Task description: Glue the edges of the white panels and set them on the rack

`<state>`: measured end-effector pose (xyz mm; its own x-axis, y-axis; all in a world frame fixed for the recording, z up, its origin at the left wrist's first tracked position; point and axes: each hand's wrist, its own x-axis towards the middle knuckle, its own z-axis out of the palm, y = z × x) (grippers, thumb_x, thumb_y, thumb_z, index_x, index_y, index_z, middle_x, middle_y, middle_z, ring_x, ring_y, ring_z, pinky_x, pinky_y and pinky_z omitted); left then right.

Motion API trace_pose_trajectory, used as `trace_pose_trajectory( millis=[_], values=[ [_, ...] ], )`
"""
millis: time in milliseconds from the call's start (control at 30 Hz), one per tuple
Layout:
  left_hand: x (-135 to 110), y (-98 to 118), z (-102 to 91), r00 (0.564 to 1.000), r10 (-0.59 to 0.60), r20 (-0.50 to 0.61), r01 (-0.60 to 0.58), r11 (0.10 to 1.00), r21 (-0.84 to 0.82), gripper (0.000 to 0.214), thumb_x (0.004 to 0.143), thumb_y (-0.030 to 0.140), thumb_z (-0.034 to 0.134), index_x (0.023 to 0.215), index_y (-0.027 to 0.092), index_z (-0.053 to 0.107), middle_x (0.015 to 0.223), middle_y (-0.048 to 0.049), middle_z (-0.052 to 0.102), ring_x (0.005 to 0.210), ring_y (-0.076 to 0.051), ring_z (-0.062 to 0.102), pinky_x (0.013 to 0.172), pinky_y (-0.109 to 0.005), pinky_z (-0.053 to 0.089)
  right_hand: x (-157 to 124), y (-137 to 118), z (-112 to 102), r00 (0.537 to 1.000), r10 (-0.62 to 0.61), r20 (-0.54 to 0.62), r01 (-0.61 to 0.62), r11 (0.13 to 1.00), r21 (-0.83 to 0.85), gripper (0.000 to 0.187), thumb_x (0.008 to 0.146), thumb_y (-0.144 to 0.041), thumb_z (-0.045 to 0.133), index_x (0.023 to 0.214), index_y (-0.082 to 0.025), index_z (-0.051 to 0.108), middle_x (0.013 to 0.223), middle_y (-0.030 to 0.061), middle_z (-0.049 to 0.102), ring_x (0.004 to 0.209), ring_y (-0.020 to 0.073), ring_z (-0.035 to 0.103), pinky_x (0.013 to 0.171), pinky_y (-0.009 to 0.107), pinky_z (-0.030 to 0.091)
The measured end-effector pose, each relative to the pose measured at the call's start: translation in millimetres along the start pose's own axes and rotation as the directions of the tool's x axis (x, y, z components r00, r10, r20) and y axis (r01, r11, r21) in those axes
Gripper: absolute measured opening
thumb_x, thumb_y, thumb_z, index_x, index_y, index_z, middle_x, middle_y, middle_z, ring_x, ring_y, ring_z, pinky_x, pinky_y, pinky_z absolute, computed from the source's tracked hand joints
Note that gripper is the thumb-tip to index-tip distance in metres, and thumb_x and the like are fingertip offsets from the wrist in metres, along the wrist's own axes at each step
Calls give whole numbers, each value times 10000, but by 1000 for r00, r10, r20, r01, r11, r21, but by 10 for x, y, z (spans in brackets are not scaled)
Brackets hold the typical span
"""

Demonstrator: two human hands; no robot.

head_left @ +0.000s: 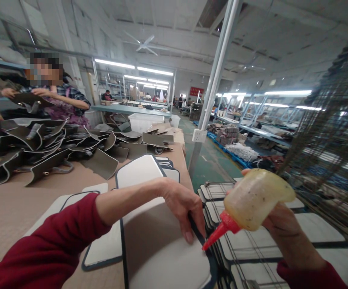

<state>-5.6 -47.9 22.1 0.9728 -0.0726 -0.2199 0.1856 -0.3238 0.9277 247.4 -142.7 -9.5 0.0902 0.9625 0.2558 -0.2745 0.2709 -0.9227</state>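
Dark pile point(53, 160) beyond the white panel point(167, 249)

Tube lights point(114, 64) glare overhead; frame edges stretch.

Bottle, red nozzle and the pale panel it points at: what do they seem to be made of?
Bottle: probably soft plastic; translucent, yellowish and speckled.
Nozzle: likely moulded plastic, an even, bright red.
Panel: matte and pale, perhaps fabric or board; I can't tell which. Its dark rim could be a coating or binding.
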Motion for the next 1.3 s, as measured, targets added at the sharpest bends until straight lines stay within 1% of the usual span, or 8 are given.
trace_pose_trajectory(
  millis=[200, 333, 467, 700, 933, 1033, 1133, 1300],
  values=[
    [-25, -2, 11, 999, 40, 19, -39, 999, -27, 425, 514, 377, 1093, 824, 143, 918, 849, -35, 861, 877, -300, 808, 798, -272, 626, 8, 3, 113, 1000, -10, -20, 11, 1000, 27, 782, 463, -552, 1117, 1149, -324, 818, 937, 27, 805, 857, 276, 775, 801, 409, 644],
    [-38, -25, 1, 997, 75, 28, -74, 997, -30, 432, 529, 400, 1088, 834, 145, 920, 852, -31, 860, 858, -282, 802, 780, -256, 618, 21, 18, 143, 999, 11, -30, -10, 999, 35, 712, 520, -551, 1105, 1135, -322, 828, 923, 27, 808, 835, 261, 780, 789, 393, 644],
    [-52, -56, -16, 998, 37, 56, -34, 999, -39, 453, 533, 419, 1084, 846, 136, 920, 867, -37, 859, 885, -287, 800, 786, -254, 615, 8, 15, 182, 999, 10, -39, -8, 999, 47, 642, 562, -541, 1094, 1103, -316, 830, 892, 30, 812, 797, 270, 793, 761, 390, 646],
    [-115, -32, -14, 1000, -11, 21, 12, 999, -41, 438, 508, 412, 1091, 808, 146, 914, 890, -45, 861, 937, -316, 807, 820, -271, 620, 84, 27, 74, 991, -4, 133, -4, 999, 53, 632, 547, -459, 1103, 1118, -366, 849, 902, 36, 825, 744, 301, 813, 698, 402, 656],
    [-206, -18, -31, 1000, 29, -6, -29, 999, -13, 464, 515, 456, 1088, 824, 153, 919, 869, -42, 861, 913, -319, 818, 838, -278, 629, 39, 138, -96, 1000, -30, 0, 30, 999, 33, 697, 485, -394, 1066, 1137, -286, 846, 919, 73, 824, 729, 354, 804, 657, 468, 663],
    [-252, -27, -38, 999, 39, -17, -39, 999, -3, 475, 529, 474, 1084, 829, 144, 920, 864, -45, 860, 922, -312, 819, 856, -265, 623, -24, 193, -181, 997, -48, -58, 46, 999, -21, 644, 558, -395, 1043, 1155, -278, 830, 1028, 86, 829, 856, 356, 815, 765, 469, 678],
    [-291, -30, -40, 997, 74, -36, -74, 997, -1, 471, 546, 467, 1081, 837, 133, 920, 855, -47, 859, 877, -304, 820, 823, -266, 628, -47, 238, -239, 990, -105, -95, 100, 994, -50, 632, 624, -360, 1019, 1215, -301, 802, 1088, 78, 826, 930, 328, 805, 822, 423, 672],
    [-339, -61, -39, 997, 39, -66, -41, 999, -30, 496, 509, 491, 1088, 813, 139, 915, 808, -43, 847, 859, -317, 817, 829, -288, 632, -37, 227, -193, 994, -91, -55, 91, 996, -3, 824, 512, -398, 1093, 1276, -380, 783, 1008, 17, 820, 784, 281, 790, 725, 382, 674]
  ],
)
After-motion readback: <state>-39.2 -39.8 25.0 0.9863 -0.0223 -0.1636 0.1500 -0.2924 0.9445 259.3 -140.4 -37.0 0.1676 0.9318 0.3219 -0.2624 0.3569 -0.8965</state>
